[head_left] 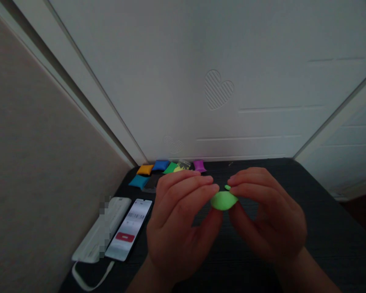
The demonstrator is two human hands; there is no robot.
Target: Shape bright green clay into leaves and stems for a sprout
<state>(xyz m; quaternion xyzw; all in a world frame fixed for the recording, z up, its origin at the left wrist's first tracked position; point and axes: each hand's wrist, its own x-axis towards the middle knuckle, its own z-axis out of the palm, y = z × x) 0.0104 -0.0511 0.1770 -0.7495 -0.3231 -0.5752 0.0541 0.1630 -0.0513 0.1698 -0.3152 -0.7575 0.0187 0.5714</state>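
Between my two hands, above the dark table, is a lime-green lump of modelling clay, smooth and rounded, with narrower ends. My left hand pinches its left end between thumb and fingertips. At the other end, the thumb and index finger of my right hand grip the clay. A small bit of green clay shows just beyond the lump, by my right fingertips; whether it is joined to the lump, I cannot tell.
Along the table's back edge lie an orange packet, a blue packet, a green packet, a purple packet and a teal packet. At left are a phone and a white power bank with a cable. A white panel rises behind.
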